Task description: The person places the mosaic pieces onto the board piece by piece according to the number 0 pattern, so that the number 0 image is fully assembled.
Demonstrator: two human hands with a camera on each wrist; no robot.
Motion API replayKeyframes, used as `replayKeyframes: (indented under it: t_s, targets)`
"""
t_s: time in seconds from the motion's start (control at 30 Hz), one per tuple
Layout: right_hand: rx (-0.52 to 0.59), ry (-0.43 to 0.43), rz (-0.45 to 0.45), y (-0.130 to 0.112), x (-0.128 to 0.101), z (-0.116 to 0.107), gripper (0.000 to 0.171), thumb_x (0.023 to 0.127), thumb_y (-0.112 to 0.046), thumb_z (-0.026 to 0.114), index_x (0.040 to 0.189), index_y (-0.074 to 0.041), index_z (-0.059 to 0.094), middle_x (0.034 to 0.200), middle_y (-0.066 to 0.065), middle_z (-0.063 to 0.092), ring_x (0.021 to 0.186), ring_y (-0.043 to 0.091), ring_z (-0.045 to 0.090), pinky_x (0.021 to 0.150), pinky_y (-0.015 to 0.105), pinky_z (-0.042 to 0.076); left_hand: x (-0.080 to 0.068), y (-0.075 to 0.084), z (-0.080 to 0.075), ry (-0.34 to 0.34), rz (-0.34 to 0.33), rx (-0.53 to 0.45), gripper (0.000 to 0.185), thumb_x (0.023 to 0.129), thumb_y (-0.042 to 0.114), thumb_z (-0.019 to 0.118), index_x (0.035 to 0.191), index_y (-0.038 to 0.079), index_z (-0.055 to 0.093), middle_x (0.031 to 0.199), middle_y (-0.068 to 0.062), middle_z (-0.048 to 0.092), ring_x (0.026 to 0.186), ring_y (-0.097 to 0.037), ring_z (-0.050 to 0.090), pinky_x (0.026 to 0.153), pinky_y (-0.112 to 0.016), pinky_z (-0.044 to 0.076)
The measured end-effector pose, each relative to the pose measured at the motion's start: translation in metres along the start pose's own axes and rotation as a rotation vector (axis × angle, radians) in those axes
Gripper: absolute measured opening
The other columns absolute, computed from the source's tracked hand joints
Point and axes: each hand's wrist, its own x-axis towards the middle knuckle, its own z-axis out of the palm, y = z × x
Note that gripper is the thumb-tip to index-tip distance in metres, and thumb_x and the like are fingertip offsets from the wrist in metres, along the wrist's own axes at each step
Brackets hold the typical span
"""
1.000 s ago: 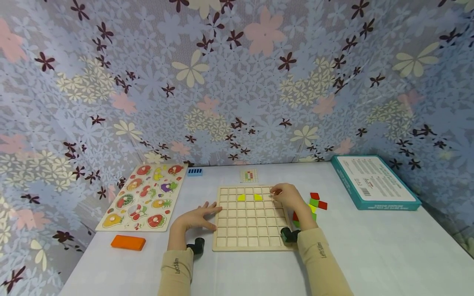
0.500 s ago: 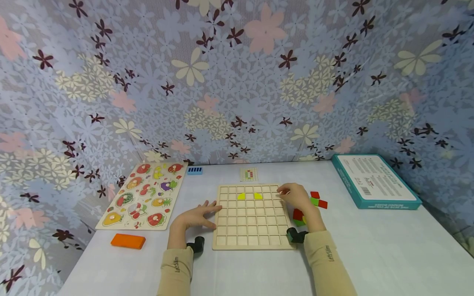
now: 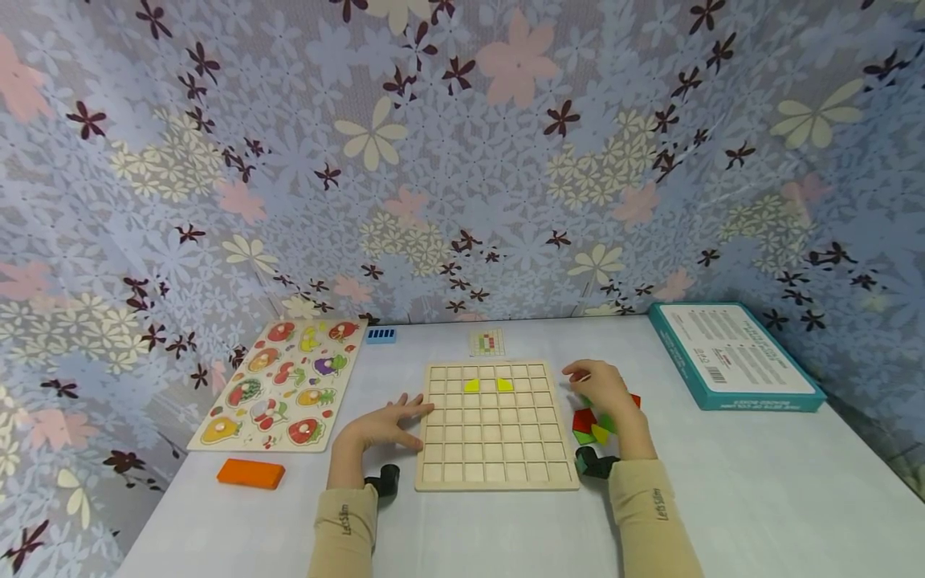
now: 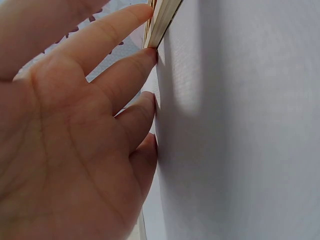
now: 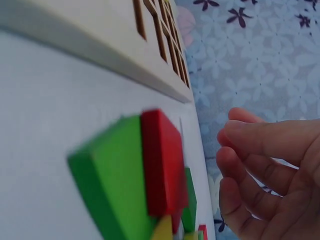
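Note:
A wooden grid board point(image 3: 495, 490) lies in the middle of the table, with two yellow pieces point(image 3: 472, 386) in its far part. At the board's left edge, my left hand point(image 3: 379, 425) rests with spread fingers; the left wrist view shows fingertips touching the board's side. My right hand point(image 3: 603, 389) hovers just right of the board, above a loose pile of red point(image 3: 584, 421), green point(image 3: 609, 424) and yellow point(image 3: 600, 434) tiles. Its fingers are loosely curled, thumb near the index finger, and I see nothing held in the right wrist view point(image 5: 265, 175).
A small pattern card point(image 3: 487, 343) lies behind the board. A fruit puzzle board point(image 3: 282, 385), an orange block point(image 3: 250, 474) and a small blue piece point(image 3: 381, 335) are on the left. A teal box point(image 3: 737, 357) stands at the right. A flowered cloth hangs behind the table.
My right hand has moved right, from the board's far right corner to over the loose tiles. The left hand has stayed in place, and so has the board.

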Motion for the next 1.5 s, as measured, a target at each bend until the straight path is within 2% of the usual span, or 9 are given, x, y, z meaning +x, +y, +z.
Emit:
replayKeyframes:
  t_s: [0.33,0.7,1.0,1.3,1.5]
  targets:
    - [0.006,0.019,0.012,0.013,-0.002,-0.009,0.025,0.085,-0.003,0.058,0.110,0.003,0.062,0.098,0.019,0.062,0.092,0.032,0.058,0.078,0.041,0.051,-0.001,0.000,0.000,0.007,0.003,0.001,0.073,0.070,0.016,0.077,0.137,0.018,0.047,0.153,-0.004,0.021,0.141,-0.035,0.001,0.109,-0.060,0.001]
    - [0.002,0.056,0.115,0.028,-0.009,-0.020,0.029,0.087,-0.003,0.055,0.115,0.003,0.058,0.109,0.025,0.058,0.096,0.035,0.052,0.084,0.044,0.049,-0.001,0.001,0.001,0.002,0.003,-0.005,0.073,0.071,0.017,0.078,0.137,0.018,0.047,0.153,-0.005,0.022,0.141,-0.035,0.001,0.109,-0.061,0.001]
    - [-0.022,0.036,0.122,0.037,-0.010,-0.026,0.037,0.085,-0.002,0.057,0.122,0.003,0.054,0.125,0.031,0.046,0.106,0.043,0.044,0.090,0.052,0.044,0.000,-0.002,0.001,0.005,0.019,-0.004,0.072,0.071,0.015,0.077,0.136,0.017,0.048,0.153,-0.005,0.022,0.141,-0.034,0.001,0.109,-0.059,0.001]
    - [-0.092,0.010,0.109,0.041,-0.008,-0.025,0.042,0.085,0.004,0.050,0.126,0.006,0.050,0.137,0.033,0.034,0.125,0.050,0.029,0.101,0.061,0.028,0.000,-0.001,0.000,0.007,0.015,-0.006,0.072,0.071,0.015,0.077,0.136,0.017,0.047,0.153,-0.005,0.022,0.141,-0.034,0.001,0.110,-0.059,0.001]
    - [-0.089,-0.023,0.132,0.043,-0.009,-0.025,0.047,0.082,0.009,0.043,0.128,0.006,0.047,0.135,0.034,0.036,0.120,0.049,0.034,0.101,0.061,0.028,-0.001,0.000,0.001,0.008,0.004,-0.016,0.073,0.070,0.016,0.078,0.137,0.017,0.047,0.153,-0.004,0.022,0.141,-0.034,0.001,0.109,-0.059,0.001]
